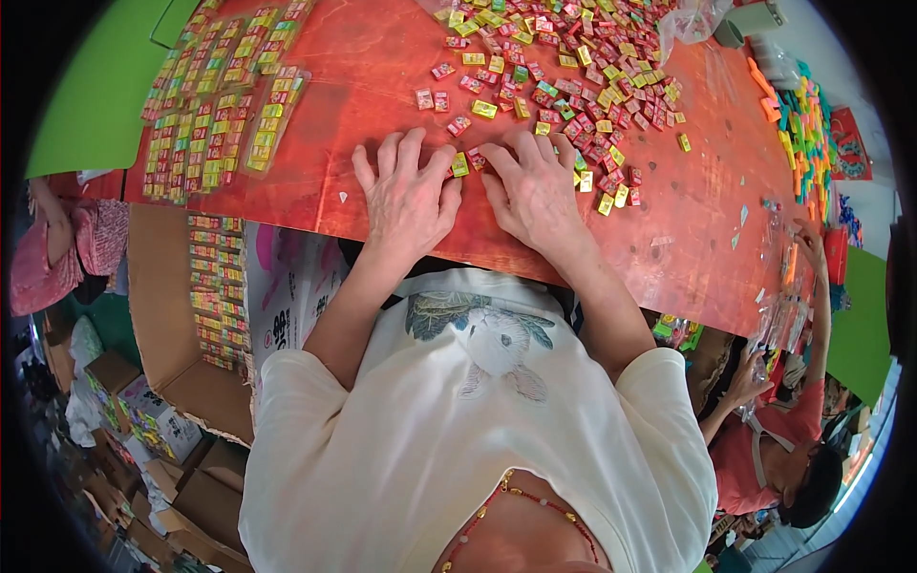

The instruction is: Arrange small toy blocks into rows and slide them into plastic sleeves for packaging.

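Note:
Both my hands rest on the red tabletop near its front edge, with small packets between them. My left hand [409, 196] has its fingers bent and spread, its index fingertip beside a small yellow packet [460, 165]. Next to that packet lies a small red packet [477, 159], close to the fingertips of my right hand [538, 196]. The right hand's fingers are also bent and apart, their tips down among the packets; what lies beneath them is hidden. Beyond and to the right spreads a loose heap of small red, yellow and green packets [602, 86].
Filled clear strips of packets [224, 124] lie at the table's left. Below the left edge stands an open cardboard box [172, 315] with more strips. A co-worker [778, 439] handles clear plastic at the right, near a pile of bright coloured pieces [807, 134].

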`<state>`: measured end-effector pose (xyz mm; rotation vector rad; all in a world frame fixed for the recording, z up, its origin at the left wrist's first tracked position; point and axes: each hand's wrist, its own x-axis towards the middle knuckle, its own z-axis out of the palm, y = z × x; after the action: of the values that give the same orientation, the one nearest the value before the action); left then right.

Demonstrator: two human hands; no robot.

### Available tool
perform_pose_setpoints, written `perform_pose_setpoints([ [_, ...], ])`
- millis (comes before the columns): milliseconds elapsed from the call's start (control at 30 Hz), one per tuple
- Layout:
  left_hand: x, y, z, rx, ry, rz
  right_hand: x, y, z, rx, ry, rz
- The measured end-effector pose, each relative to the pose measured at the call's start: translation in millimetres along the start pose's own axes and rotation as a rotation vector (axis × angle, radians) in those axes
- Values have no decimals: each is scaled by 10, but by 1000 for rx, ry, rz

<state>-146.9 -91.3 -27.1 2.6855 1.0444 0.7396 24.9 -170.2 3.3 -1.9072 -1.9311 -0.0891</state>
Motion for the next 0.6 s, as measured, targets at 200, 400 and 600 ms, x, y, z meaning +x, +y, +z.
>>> perform_pose_setpoints([
  [200,-1,-9,-6,6,-29,-10,-6,7,-35,63,16,-9],
  [400,15,17,-6,28,-12,-6,-361,145,-305,34,-2,138],
  [600,2,7,31,65,-31,126,-462,4,-211,-117,-12,130],
])
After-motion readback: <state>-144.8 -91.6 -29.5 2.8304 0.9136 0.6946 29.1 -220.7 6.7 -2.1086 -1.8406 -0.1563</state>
